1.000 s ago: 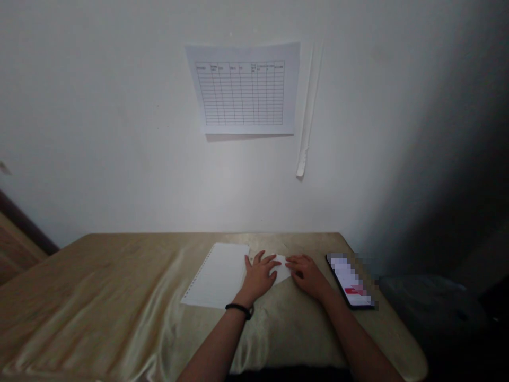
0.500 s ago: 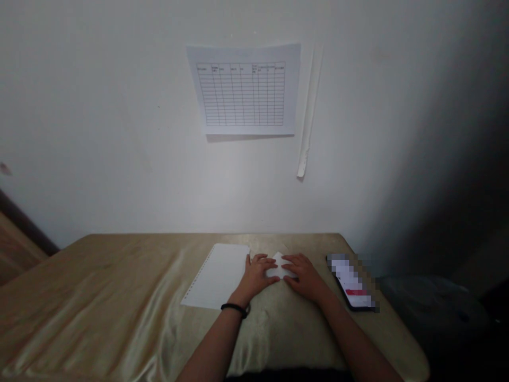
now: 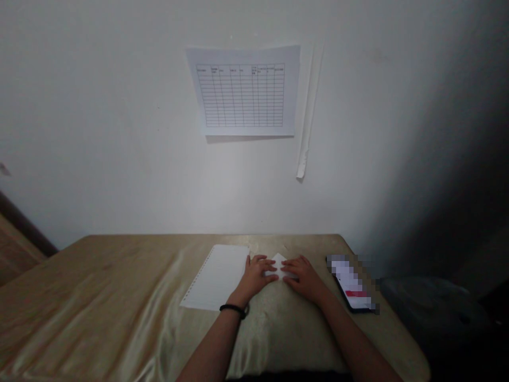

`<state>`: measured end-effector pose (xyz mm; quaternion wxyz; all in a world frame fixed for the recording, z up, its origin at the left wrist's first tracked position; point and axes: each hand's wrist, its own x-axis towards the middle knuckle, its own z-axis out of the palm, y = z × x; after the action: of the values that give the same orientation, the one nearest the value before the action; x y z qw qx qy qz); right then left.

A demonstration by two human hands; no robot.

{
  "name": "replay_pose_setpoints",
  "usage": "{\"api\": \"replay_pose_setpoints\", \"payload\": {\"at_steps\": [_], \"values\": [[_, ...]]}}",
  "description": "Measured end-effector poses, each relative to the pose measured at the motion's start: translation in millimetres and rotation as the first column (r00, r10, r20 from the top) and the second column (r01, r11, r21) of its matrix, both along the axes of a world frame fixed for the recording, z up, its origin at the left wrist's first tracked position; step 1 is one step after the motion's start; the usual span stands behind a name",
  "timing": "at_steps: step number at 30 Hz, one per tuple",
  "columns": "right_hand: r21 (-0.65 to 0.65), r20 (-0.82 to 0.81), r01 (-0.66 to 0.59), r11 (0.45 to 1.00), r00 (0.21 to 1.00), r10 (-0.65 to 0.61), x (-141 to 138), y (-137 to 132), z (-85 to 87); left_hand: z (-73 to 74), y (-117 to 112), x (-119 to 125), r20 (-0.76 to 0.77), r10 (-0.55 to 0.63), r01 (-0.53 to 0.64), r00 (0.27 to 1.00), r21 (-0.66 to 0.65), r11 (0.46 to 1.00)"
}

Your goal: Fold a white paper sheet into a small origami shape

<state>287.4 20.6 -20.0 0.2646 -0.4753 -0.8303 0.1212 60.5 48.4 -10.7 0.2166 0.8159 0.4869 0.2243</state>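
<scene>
A small white folded paper (image 3: 279, 263) lies on the table with a pointed top showing between my hands. My left hand (image 3: 256, 276), with a black band at its wrist, rests flat on the paper's left part, fingers stretched toward the middle. My right hand (image 3: 304, 276) presses flat on the paper's right part, fingers pointing left. Most of the paper is hidden under both hands.
A white punched sheet (image 3: 218, 276) lies left of my hands on the tan cloth-covered table (image 3: 119, 297). A phone (image 3: 352, 284) with a lit screen lies to the right near the table's edge. A printed grid sheet (image 3: 243, 90) hangs on the wall.
Both hands have drawn closer together over the folded paper. Its pointed top now shows between them. The punched sheet and phone have not moved.
</scene>
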Motion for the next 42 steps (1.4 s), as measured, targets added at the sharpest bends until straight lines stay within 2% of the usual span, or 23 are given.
{"api": "replay_pose_setpoints", "payload": {"at_steps": [15,21,27,34,38,42], "values": [[0.093,-0.054,0.023,0.995,0.998,-0.018,2,6,-3.8,5.8,-6,3,-0.015,0.026,-0.025,1.000,0.076,0.997],[0.108,-0.104,0.149,0.983,0.985,-0.138,3,3,-5.1,8.0,-6,4,0.000,0.061,-0.061,0.998,0.073,0.995],[0.099,-0.120,0.206,0.974,0.974,-0.194,-2,6,-7.6,12.2,-9,7,0.008,0.100,-0.101,0.995,0.104,0.989],[0.067,-0.106,0.365,0.929,0.928,-0.357,-17,6,-8.0,8.8,-9,11,-0.040,0.150,-0.142,0.988,0.168,0.976],[0.069,-0.068,0.385,0.920,0.922,-0.380,-21,5,-6.5,9.2,-9,11,-0.063,0.159,-0.147,0.985,0.171,0.974],[0.078,-0.103,0.383,0.921,0.922,-0.374,-23,4,-6.8,9.6,-7,11,-0.056,0.166,-0.157,0.984,0.141,0.978]]}}
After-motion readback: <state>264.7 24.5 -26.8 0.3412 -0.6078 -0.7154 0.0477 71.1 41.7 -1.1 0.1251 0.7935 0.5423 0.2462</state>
